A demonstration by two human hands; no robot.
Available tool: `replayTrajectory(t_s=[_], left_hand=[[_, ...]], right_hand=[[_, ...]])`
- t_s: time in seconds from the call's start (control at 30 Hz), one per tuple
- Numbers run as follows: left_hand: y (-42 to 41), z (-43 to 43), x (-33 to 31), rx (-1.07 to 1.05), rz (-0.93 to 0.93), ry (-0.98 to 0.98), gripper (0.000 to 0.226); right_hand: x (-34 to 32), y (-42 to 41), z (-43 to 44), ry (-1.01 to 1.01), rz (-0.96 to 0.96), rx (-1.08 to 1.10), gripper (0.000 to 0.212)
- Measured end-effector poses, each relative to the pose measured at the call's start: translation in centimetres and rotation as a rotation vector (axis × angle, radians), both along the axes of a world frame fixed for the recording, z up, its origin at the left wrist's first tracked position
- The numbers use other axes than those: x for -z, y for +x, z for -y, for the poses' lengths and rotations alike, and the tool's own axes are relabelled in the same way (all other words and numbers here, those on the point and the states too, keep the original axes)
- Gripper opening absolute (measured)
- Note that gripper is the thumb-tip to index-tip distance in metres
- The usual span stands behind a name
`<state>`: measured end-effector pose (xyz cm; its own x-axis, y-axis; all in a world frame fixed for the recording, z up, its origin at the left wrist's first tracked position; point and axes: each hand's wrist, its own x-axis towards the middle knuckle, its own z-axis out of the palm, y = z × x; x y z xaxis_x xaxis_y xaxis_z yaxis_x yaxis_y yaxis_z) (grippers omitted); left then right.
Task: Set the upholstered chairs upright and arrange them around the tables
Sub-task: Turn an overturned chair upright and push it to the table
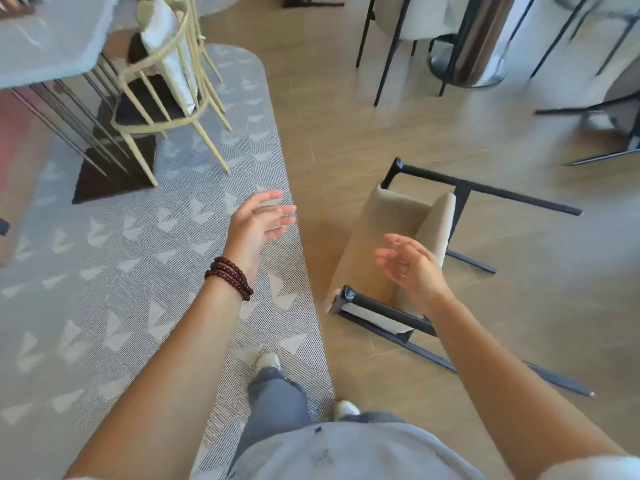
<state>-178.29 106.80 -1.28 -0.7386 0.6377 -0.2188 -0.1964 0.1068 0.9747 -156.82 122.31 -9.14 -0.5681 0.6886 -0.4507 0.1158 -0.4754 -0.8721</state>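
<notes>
Beige upholstered chair with black metal legs (388,244): lying on its side on the wood floor (346,133), not yet righted. Left hand (258,221), right hand (414,268): fingers spread, holding nothing, above it. Righting and placement outstanding.

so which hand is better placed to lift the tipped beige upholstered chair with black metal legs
Right. The right hand hangs open directly over the tipped beige upholstered chair on the wooden floor. The left hand is open too, but off over the grey patterned rug.
</notes>
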Motion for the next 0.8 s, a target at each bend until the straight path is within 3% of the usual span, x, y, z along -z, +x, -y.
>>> replayTrajectory(t_s=[0.2,0.47,0.8], left_hand=[[-9.7,-6.1,1.0,0.168,0.036,0.031,0.025],[-22.7,-13.3,0.8,0.557,-0.048,-0.047,0.026],[-28.7,-21.0,2.9,0.824,-0.06,-0.18,0.028]], right_hand=[[1.1,-6.8,-1.7,0.013,0.001,0.196,0.021],[1.7,-17.6,-0.2,-0.024,-0.036,0.58,0.025],[3.6,-25.2,-1.8,-0.076,-0.059,0.861,0.024]])
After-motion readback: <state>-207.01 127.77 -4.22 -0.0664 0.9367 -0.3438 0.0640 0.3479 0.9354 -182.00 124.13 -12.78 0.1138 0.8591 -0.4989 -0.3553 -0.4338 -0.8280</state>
